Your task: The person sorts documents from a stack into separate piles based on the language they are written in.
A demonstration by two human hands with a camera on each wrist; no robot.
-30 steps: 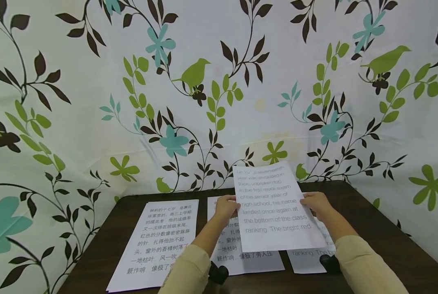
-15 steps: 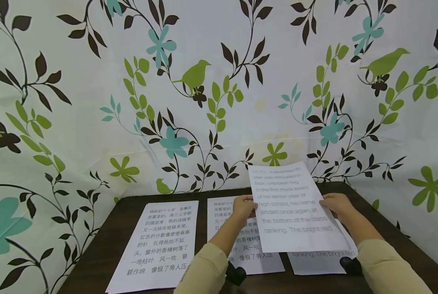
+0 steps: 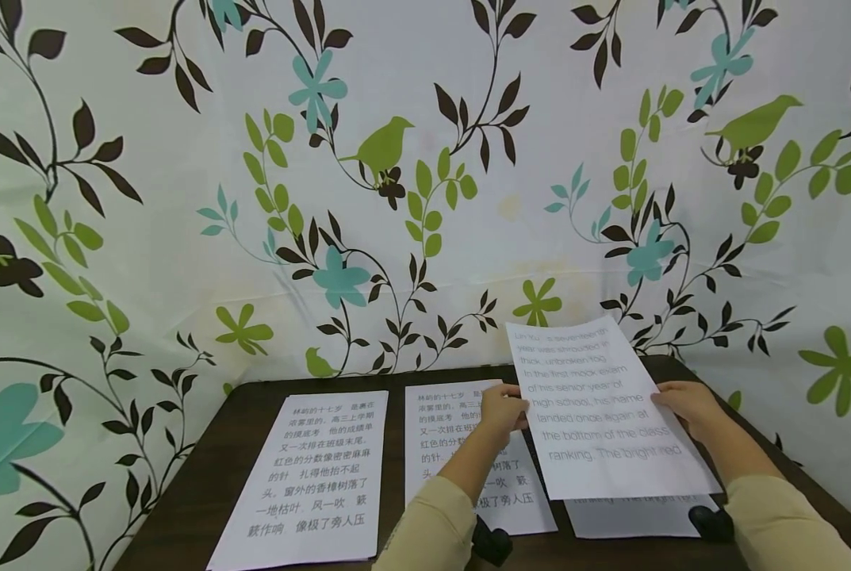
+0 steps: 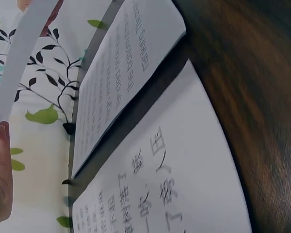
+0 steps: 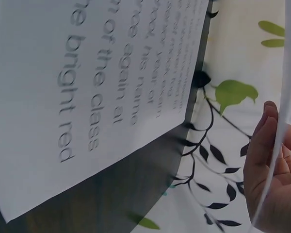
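A printed sheet of paper (image 3: 611, 468) with English text is held up, tilted, over the right-hand paper on the table. My left hand (image 3: 502, 414) pinches its left edge between thumb and fingers, and my right hand (image 3: 691, 406) pinches the right edge. Seen from the left wrist, the sheet (image 4: 12, 73) rises nearly edge-on from the left hand's fingers (image 4: 2, 160). In the right wrist view the right hand (image 5: 262, 179) has its thumb on one side of the sheet and fingers on the other. Beneath lies matching English paper (image 3: 639, 522), mostly hidden in the head view.
Two lots of Chinese-printed paper lie on the dark wooden table (image 3: 182, 507): a left stack (image 3: 318, 468) and a middle one (image 3: 514, 519), partly behind my left arm. A patterned cloth (image 3: 468, 262) with birds and leaves hangs behind the table. Black rounded pieces (image 3: 492, 543) sit by both wrists.
Both hands have carried the sheet to the right, from overlapping the middle paper to over the right-hand paper. More of the middle and left papers now shows.
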